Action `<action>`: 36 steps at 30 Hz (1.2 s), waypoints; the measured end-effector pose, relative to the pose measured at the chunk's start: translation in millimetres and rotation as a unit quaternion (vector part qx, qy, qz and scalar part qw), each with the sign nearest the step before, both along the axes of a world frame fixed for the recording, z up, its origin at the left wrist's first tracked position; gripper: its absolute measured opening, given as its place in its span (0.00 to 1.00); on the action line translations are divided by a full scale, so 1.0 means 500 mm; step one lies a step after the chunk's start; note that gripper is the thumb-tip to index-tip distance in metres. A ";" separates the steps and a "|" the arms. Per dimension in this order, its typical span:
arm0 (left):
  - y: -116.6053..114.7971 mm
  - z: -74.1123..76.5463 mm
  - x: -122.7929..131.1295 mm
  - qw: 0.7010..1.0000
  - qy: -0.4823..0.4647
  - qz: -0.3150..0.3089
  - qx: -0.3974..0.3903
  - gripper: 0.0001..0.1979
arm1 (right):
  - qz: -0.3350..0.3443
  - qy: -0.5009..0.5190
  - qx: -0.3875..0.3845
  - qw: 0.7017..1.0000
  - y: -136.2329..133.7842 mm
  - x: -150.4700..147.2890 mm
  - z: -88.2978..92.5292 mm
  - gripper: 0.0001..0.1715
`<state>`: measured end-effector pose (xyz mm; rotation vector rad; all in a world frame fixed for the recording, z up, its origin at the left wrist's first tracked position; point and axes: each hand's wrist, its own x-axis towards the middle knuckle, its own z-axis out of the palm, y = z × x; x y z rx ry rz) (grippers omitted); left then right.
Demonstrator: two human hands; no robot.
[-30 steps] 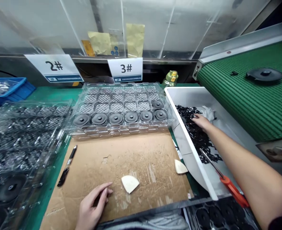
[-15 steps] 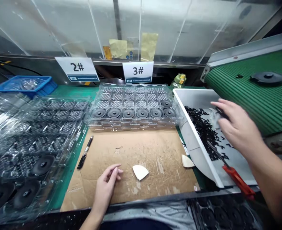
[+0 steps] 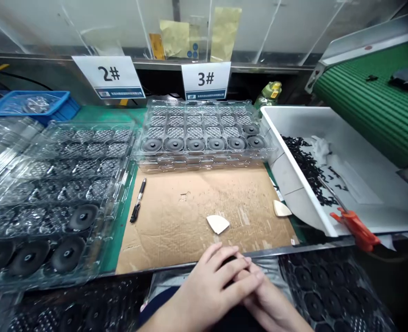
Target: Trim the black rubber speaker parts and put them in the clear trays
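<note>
Left hand (image 3: pixel 213 288) presses over right hand (image 3: pixel 271 302), any grip hidden, near a white wedge (image 3: pixel 218 224) on cardboard (image 3: pixel 169 244) atop a green bench (image 3: pixel 100 113); beyond, a clear tray (image 3: pixel 204 159) holds 7 black discs (image 3: pixel 195 145) before a 3# sign (image 3: pixel 206 80).

translucent panels (image 3: pixel 103 23) with pale upright seams stand along the back, catching soft whitish light. two yellow paper sheets (image 3: pixel 175 39) and an orange label (image 3: pixel 157 46) show low against them. along their foot runs a metal rail (image 3: pixel 276 68), white signs (image 3: pixel 206 80) reading 2# and 3# in front, a dark recess beneath. the surface (image 3: pixel 102 113) is green; at right is a ribbed green conveyor belt (image 3: pixel 363 110) with a metal side frame (image 3: pixel 377 44).
</note>
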<state>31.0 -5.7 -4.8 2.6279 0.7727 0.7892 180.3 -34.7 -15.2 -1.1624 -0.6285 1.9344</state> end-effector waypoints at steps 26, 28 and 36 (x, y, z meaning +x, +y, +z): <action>-0.030 -0.041 -0.153 0.409 -0.641 0.111 -0.639 0.29 | 0.127 -0.534 0.408 0.729 0.109 -0.025 -0.130 0.13; -0.030 -0.035 -0.146 0.413 -0.642 0.112 -0.636 0.30 | 0.155 -0.515 0.415 0.734 0.125 -0.035 -0.085 0.14; -0.014 0.014 -0.091 0.417 -0.625 0.166 -0.638 0.23 | 0.094 -0.400 0.559 0.721 0.091 -0.122 0.139 0.18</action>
